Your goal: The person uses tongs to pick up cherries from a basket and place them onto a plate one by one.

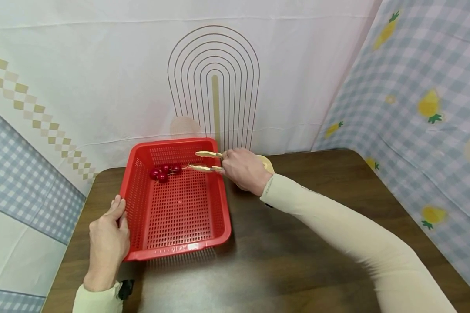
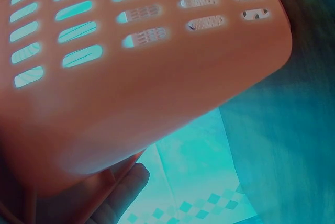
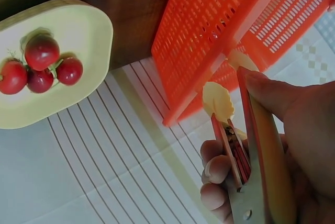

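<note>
My left hand (image 1: 109, 241) grips the left rim of a red perforated plastic basket (image 1: 180, 250); in the left wrist view a finger (image 2: 133, 186) shows under that rim. Inside the basket, toward its far left, several dark red cherries (image 1: 162, 177) lie bunched together. My right hand (image 1: 246, 169) holds a pair of tongs (image 1: 208, 154) over the basket's right rim. The tongs' pale yellow tips stand apart, pointing left toward the cherries. Nothing shows between the tips. Under the right forearm and hand, a pale yellow dish (image 3: 94, 30) is mostly hidden in the head view.
Several more cherries (image 3: 42, 52) sit in the yellow dish, right of the basket. Both stand on a dark wooden table (image 1: 305, 261). A white patterned cloth (image 1: 297, 78) hangs behind the table, and a checked cloth with fruit prints (image 1: 427, 143) hangs at the right.
</note>
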`<state>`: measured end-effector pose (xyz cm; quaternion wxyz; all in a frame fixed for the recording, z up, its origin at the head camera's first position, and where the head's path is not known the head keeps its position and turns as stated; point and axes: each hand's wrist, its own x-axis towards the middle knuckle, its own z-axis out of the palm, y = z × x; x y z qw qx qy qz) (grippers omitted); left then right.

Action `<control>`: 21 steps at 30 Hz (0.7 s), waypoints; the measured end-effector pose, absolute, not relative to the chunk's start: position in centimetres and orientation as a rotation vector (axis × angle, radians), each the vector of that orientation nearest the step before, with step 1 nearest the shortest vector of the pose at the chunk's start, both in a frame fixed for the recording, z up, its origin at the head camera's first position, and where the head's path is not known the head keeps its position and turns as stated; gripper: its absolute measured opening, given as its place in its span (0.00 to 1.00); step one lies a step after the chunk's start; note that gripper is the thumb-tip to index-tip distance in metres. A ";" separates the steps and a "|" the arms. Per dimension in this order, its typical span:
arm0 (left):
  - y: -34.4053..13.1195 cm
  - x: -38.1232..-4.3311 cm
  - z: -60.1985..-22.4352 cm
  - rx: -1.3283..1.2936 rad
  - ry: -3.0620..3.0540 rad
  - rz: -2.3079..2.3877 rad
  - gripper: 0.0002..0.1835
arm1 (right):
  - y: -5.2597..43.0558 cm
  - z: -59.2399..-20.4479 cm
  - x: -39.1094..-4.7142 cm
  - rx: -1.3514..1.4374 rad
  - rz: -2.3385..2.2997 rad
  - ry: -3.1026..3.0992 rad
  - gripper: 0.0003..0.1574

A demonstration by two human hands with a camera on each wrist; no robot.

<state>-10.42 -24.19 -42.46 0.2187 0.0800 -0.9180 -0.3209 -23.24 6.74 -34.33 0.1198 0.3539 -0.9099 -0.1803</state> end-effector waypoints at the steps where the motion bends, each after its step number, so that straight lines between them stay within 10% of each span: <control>1: -24.2 -10.4 -42.4 0.222 -2.541 -0.886 0.21 | 6.6 -34.4 -23.3 1.034 -0.522 -2.661 0.22; 21: -24.1 -10.4 -42.4 0.234 -2.553 -0.891 0.21 | 4.4 -35.5 -24.7 1.060 -0.483 -2.674 0.20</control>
